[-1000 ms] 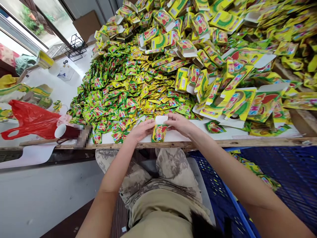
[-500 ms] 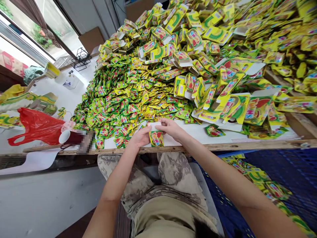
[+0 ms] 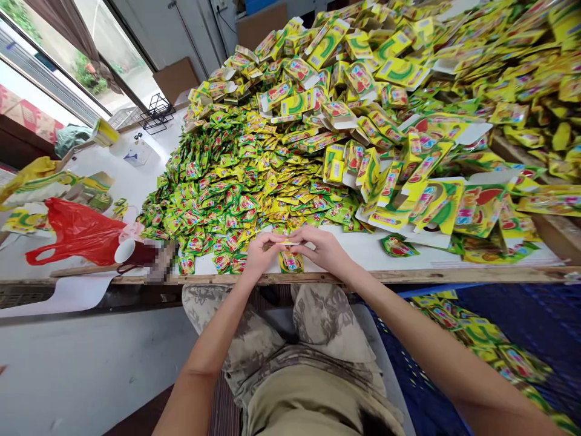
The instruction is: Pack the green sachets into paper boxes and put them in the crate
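Note:
Both hands meet over a small yellow-green candy box (image 3: 291, 262) printed with red fruit, near the front edge of the white table. My left hand (image 3: 262, 253) is closed on the left end of the box's pale top edge. From the other side, my right hand (image 3: 318, 247) pinches the same edge between thumb and fingers. The fingers hide part of the top. Just beyond my hands spreads a heap of small green and yellow candy packets (image 3: 213, 200). A few loose packets (image 3: 222, 261) lie left of my left hand.
Yellow candy boxes (image 3: 336, 112), many with open flaps, are piled behind and to the right. A red plastic bag (image 3: 82, 233) and a cup (image 3: 124, 250) stand at left. Below the wooden table edge (image 3: 408, 276), a blue crate (image 3: 521, 315) holds more packages at right.
My fingers have come together along the box's top, where a broad white flap showed before; now only a thin pale edge shows. The whole view has shifted slightly.

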`<act>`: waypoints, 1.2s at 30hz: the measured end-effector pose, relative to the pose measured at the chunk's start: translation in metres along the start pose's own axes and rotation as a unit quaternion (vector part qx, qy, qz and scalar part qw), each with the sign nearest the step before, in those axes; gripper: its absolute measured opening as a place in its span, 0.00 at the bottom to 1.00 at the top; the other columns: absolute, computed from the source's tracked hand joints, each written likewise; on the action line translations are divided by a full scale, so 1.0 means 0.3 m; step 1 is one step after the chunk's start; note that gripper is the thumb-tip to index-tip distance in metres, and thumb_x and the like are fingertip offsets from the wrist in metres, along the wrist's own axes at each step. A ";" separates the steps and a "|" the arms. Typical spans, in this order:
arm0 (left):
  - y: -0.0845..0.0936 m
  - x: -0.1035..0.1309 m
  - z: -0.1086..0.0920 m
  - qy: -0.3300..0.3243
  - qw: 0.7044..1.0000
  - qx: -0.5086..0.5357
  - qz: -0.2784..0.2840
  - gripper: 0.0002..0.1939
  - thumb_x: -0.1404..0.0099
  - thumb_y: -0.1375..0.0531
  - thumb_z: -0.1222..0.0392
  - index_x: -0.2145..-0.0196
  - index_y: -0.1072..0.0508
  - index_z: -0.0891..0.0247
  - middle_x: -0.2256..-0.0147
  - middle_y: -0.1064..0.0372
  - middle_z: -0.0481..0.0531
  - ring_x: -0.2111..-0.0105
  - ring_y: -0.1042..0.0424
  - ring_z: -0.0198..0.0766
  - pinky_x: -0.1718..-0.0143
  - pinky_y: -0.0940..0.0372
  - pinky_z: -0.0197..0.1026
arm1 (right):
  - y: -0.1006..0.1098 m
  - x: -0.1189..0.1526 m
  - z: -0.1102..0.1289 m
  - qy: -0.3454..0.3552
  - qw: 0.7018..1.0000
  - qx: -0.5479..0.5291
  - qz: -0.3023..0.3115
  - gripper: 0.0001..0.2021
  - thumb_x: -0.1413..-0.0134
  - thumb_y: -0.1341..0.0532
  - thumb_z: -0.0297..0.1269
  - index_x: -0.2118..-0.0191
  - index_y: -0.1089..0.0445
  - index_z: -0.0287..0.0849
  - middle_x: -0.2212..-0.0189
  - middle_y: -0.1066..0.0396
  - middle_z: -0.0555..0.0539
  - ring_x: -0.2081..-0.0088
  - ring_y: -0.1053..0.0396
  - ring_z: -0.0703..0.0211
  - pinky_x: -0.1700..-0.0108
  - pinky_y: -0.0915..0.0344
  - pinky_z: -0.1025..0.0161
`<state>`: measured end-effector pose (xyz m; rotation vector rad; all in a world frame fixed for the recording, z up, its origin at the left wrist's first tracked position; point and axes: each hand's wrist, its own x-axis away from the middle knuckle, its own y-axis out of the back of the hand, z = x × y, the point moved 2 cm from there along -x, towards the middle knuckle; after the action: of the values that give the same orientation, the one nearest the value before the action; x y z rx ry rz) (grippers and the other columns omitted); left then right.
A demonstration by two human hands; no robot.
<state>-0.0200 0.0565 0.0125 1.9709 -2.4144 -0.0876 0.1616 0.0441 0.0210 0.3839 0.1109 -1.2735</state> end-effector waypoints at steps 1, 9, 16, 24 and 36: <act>0.002 0.008 0.002 0.000 1.000 0.004 0.010 0.14 0.49 0.32 0.50 0.72 0.25 0.63 0.66 0.25 0.53 0.61 0.27 0.39 0.55 0.34 0.44 | 0.000 0.008 0.003 0.003 1.000 0.003 0.010 0.09 0.48 0.37 0.46 0.68 0.27 0.46 0.63 0.26 0.44 0.57 0.31 0.52 0.53 0.35 0.54; -0.007 0.013 -0.016 0.015 0.998 -0.060 0.002 0.13 0.48 0.33 0.52 0.68 0.23 0.63 0.68 0.24 0.52 0.68 0.27 0.35 0.62 0.32 0.40 | -0.019 0.020 0.001 -0.056 0.998 0.017 -0.022 0.10 0.45 0.39 0.47 0.65 0.28 0.48 0.68 0.26 0.46 0.67 0.30 0.55 0.62 0.33 0.58; -0.020 -0.008 -0.032 0.015 0.997 -0.056 -0.049 0.13 0.48 0.34 0.50 0.72 0.23 0.63 0.71 0.25 0.50 0.70 0.29 0.35 0.65 0.33 0.39 | -0.010 -0.012 0.003 -0.134 0.989 -0.026 -0.054 0.13 0.52 0.35 0.50 0.69 0.30 0.45 0.74 0.27 0.48 0.72 0.30 0.56 0.67 0.34 0.59; 0.022 0.022 -0.027 0.050 0.998 -0.038 0.022 0.12 0.44 0.36 0.52 0.65 0.20 0.61 0.70 0.24 0.51 0.70 0.29 0.35 0.67 0.35 0.38 | 0.006 0.012 -0.011 -0.089 0.994 -0.061 0.007 0.12 0.46 0.39 0.49 0.67 0.28 0.45 0.70 0.26 0.47 0.67 0.30 0.57 0.62 0.32 0.59; -0.005 0.072 -0.023 -0.090 0.989 -0.115 -0.014 0.05 0.42 0.36 0.56 0.67 0.21 0.56 0.61 0.24 0.54 0.57 0.28 0.42 0.49 0.37 0.49 | -0.049 0.069 -0.026 -0.035 0.999 -0.006 -0.028 0.08 0.43 0.41 0.44 0.61 0.27 0.49 0.61 0.26 0.45 0.58 0.30 0.53 0.55 0.32 0.53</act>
<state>-0.0224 0.0349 0.0190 1.9675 -2.3509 -0.5397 0.1549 0.0243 0.0044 0.3267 0.0699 -1.3405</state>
